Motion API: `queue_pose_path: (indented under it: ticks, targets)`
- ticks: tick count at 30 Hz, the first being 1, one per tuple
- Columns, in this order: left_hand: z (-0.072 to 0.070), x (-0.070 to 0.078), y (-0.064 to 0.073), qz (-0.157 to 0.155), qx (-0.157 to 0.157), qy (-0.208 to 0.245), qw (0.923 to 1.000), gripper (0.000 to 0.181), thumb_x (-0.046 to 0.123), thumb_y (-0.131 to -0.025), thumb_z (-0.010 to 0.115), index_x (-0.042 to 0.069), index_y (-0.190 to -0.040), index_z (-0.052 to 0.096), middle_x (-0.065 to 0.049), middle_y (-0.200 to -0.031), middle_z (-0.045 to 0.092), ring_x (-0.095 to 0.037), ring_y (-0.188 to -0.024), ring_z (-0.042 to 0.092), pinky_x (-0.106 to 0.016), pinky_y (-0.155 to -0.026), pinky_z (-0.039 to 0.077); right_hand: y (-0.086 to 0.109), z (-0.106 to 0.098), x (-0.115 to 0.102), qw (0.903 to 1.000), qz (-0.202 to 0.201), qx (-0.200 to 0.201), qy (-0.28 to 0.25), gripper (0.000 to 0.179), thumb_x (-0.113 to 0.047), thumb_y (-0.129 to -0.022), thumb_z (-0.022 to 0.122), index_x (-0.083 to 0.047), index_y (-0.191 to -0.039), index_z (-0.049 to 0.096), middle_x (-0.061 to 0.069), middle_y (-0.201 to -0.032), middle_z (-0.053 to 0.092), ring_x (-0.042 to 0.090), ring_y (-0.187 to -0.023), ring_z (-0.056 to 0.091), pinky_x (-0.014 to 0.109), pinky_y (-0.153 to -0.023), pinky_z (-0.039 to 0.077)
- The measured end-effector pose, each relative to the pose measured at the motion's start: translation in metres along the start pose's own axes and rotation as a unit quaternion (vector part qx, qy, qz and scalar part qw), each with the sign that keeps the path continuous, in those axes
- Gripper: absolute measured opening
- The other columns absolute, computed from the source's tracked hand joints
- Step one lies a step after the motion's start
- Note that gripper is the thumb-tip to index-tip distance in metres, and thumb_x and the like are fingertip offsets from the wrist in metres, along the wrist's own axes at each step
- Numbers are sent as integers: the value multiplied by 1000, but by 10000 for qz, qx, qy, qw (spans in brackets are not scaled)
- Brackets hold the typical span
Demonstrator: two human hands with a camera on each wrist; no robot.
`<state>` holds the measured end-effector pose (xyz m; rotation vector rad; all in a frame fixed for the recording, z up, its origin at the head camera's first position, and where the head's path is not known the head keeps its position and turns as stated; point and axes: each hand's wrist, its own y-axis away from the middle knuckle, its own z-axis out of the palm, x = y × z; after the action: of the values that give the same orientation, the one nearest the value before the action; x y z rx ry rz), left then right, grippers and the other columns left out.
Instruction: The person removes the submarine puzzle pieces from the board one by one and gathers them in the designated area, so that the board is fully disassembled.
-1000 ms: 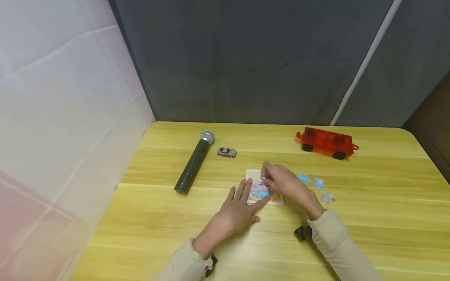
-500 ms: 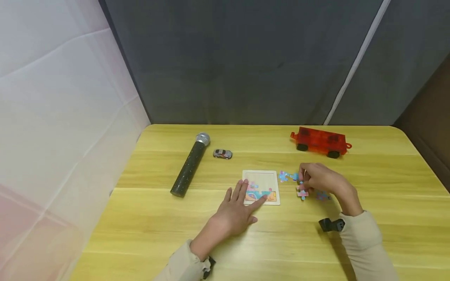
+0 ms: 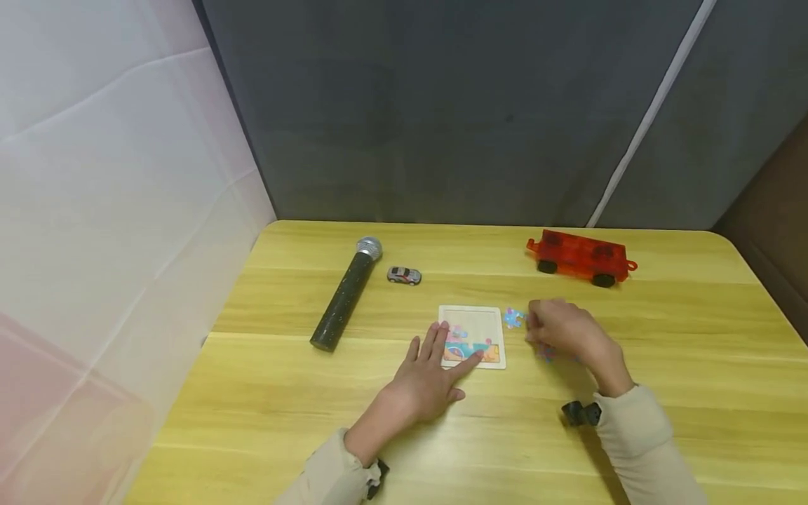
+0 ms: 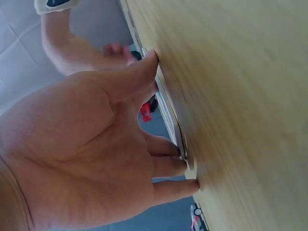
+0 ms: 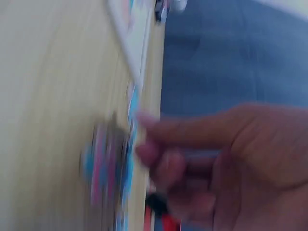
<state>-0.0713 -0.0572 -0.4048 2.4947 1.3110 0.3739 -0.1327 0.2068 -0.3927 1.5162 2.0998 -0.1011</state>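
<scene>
My left hand [image 3: 426,382] rests with straight, spread fingers on the lower left of a small square puzzle tray [image 3: 472,308]. Its fingertips touch the tray's edge in the left wrist view. Along the tray's bottom runs a teal and orange picture strip, with a pink puzzle piece [image 3: 459,332] above it at the left. Right of the tray, my right hand [image 3: 568,333] hovers over loose puzzle pieces with curled fingers. Blur hides whether a piece is between its fingertips. One blue piece [image 3: 513,318] lies by the tray; a pink and blue piece [image 5: 103,166] lies below the hand.
A black microphone [image 3: 346,301] lies at the left of the wooden table [image 3: 284,421], with a small silver toy car [image 3: 404,275] beside it. A red toy wagon [image 3: 581,257] stands at the back right. A dark partition [image 3: 391,112] rises behind the table.
My right hand has moved from the tray to the loose pieces on the right. A pink piece has left the tray and lies on the table. My left hand stays on the tray.
</scene>
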Motion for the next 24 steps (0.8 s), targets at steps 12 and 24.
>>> queue_pose_path:
  ticks: [12, 24]
  targets:
    - [-1, 3, -3, -52, -127, 49, 9999, 62, 49, -115, 50, 46, -173, 28, -29, -181, 8, -43, -171, 7, -56, -137, 23, -35, 45, -65, 9960, -789, 415, 47, 9, -7, -104, 76, -5, -105, 67, 8, -104, 58, 17, -81, 57, 30, -67, 53]
    - [-1, 2, -2, -100, -148, -219, 9996, 64, 50, -116, 49, 48, -174, 22, -31, -180, 12, -43, -170, 12, -55, -136, 26, -46, 50, -58, 9893, -663, 495, -1201, 14, 8, -99, 71, -4, -102, 64, 5, -87, 71, 14, -73, 63, 28, -68, 52]
